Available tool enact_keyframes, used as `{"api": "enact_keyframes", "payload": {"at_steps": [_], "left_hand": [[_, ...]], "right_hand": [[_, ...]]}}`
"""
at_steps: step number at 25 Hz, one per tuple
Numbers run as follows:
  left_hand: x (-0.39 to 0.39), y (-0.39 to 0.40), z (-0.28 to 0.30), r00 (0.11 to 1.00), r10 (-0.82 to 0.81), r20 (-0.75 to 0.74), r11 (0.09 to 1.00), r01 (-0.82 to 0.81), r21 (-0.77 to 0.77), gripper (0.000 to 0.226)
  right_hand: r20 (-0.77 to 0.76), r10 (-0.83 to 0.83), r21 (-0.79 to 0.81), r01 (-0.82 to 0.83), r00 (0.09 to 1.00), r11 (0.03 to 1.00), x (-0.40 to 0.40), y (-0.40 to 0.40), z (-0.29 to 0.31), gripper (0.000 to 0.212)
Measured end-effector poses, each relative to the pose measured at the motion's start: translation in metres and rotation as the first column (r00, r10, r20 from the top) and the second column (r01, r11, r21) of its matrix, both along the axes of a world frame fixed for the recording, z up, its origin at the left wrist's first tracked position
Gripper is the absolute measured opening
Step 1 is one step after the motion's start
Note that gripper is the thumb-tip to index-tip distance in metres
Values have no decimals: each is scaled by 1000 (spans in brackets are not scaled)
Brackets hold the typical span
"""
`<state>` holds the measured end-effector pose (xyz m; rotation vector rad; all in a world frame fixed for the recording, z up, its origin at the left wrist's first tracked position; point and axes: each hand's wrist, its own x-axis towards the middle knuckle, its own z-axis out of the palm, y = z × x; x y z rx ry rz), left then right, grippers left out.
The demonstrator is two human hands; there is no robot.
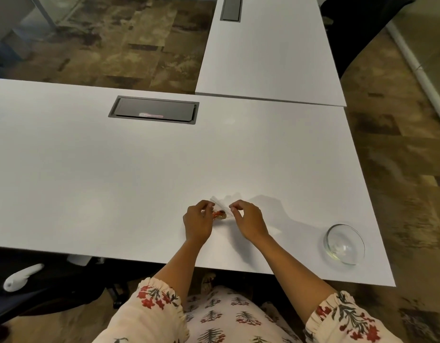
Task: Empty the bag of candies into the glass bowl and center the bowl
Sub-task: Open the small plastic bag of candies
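Note:
A small clear plastic bag (223,203) lies on the white table (115,181) between my hands, with orange and dark candies (220,214) showing through it. My left hand (198,222) pinches the bag's left side. My right hand (248,220) pinches its right side, and the two hands hold it just above the table top. The glass bowl (345,243) stands near the table's front right corner, far to the right of my right hand, with nothing seen in it.
A grey cable hatch (153,110) is set into the table at the back. A second white table (268,50) adjoins at the back right. A dark office chair with a white armrest (22,277) stands at the lower left, below the table's front edge.

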<state>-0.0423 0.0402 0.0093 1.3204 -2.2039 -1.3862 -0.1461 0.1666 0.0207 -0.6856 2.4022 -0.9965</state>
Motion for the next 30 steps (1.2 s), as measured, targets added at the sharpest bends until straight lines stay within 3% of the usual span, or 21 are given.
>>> {"api": "enact_keyframes", "payload": {"at_steps": [4, 13, 22, 27, 30], "left_hand": [[-11, 6, 9, 1000, -24, -13, 1000, 24, -2, 25], [-37, 14, 29, 994, -63, -91, 998, 62, -9, 29], [-45, 18, 41, 987, 55, -153, 995, -41, 91, 26], [-47, 18, 41, 996, 45, -75, 995, -38, 91, 27], [-47, 21, 39, 999, 47, -17, 968, -41, 248, 40]], "right_hand": [[60, 30, -28, -29, 998, 999, -3, 10, 6, 15], [32, 10, -25, -9, 999, 1000, -9, 9, 23, 17], [132, -43, -122, 59, 990, 991, -3, 13, 25, 19], [124, -55, -104, 68, 991, 992, -8, 14, 27, 9], [135, -87, -81, 98, 987, 992, -9, 14, 28, 12]]}}
